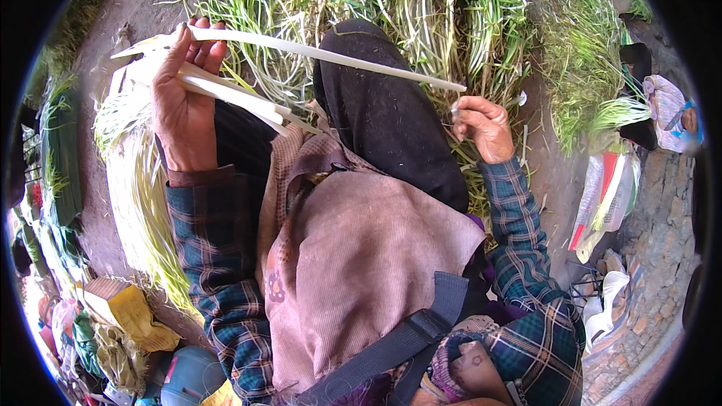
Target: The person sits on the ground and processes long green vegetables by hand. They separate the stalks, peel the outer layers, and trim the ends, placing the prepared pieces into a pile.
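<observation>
My left hand (183, 98) is raised at the upper left and holds several pale, peeled plant stalks. One long white stalk (316, 52) lies between its thumb and fingers and stretches right, across above my dark-trousered knee (375, 84). Shorter thick stalks (234, 93) stick out below it from the same hand, their cut ends over my lap. My right hand (482, 124) is just below the long stalk's tip, thumb and fingers curled together. A small pale bit shows at those fingertips; whether it is gripped is unclear.
Heaps of green, white-stemmed stalks (445, 5) cover the ground ahead. A bundle of pale yellow stalks (138, 192) lies left of me. More greens (581, 56) are at the right, near a plastic bag (598, 197). A yellow box (130, 310) and bags sit lower left.
</observation>
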`<state>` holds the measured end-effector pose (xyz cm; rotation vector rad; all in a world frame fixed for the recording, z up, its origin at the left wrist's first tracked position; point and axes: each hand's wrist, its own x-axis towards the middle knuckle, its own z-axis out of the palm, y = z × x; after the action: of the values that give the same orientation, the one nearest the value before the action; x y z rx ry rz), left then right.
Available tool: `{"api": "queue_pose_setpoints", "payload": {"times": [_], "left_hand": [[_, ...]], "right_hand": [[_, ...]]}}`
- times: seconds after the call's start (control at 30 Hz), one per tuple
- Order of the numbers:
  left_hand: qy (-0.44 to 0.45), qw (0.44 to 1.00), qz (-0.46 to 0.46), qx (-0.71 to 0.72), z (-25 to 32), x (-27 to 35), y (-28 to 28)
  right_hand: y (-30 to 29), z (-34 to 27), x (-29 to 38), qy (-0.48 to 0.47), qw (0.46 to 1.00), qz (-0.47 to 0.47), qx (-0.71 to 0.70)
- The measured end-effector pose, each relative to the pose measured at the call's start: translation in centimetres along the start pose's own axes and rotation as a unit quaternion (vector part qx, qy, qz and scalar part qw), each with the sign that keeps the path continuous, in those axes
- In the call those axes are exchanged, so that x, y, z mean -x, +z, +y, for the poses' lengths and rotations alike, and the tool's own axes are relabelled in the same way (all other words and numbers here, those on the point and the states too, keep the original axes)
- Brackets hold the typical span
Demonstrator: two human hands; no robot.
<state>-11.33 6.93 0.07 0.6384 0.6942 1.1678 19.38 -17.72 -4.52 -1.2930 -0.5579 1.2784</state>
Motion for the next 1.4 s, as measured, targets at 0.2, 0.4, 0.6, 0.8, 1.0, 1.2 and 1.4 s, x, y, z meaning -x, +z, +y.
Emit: {"api": "queue_pose_setpoints", "payload": {"times": [0.2, 0.4, 0.6, 0.8, 1.0, 1.2, 1.4], "left_hand": [[0.021, 0.998, -0.056, 0.028, -0.2, 0.6, -0.1], [0.006, 1.000, -0.022, 0.010, -0.4, 0.7, 0.5], [-0.026, 0.999, -0.026, 0.033, -0.1, 0.6, 0.4], [0.027, 0.999, -0.027, 0.024, -0.1, 0.8, 0.1], [0.016, 0.997, -0.061, 0.054, -0.7, 1.1, 0.4], [0.005, 0.996, -0.053, 0.069, -0.8, 0.9, 0.2], [-0.040, 0.997, -0.014, 0.068, -0.7, 0.0, 0.1]], "right_hand": [[-1.7, 1.1, -0.2, -0.059, 0.995, 0.075, -0.004], [1.6, -0.3, -0.9, -0.078, 0.997, -0.005, -0.028], [-0.4, 2.0, -0.6, -0.100, 0.982, 0.158, 0.007], [-3.9, 3.1, 0.5, -0.062, 0.969, 0.214, 0.103], [1.1, -0.2, -0.8, -0.108, 0.992, -0.062, -0.018], [3.8, -0.7, -1.0, -0.045, 0.998, -0.006, 0.030], [2.7, -0.3, -0.9, -0.056, 0.998, -0.039, -0.008]]}}
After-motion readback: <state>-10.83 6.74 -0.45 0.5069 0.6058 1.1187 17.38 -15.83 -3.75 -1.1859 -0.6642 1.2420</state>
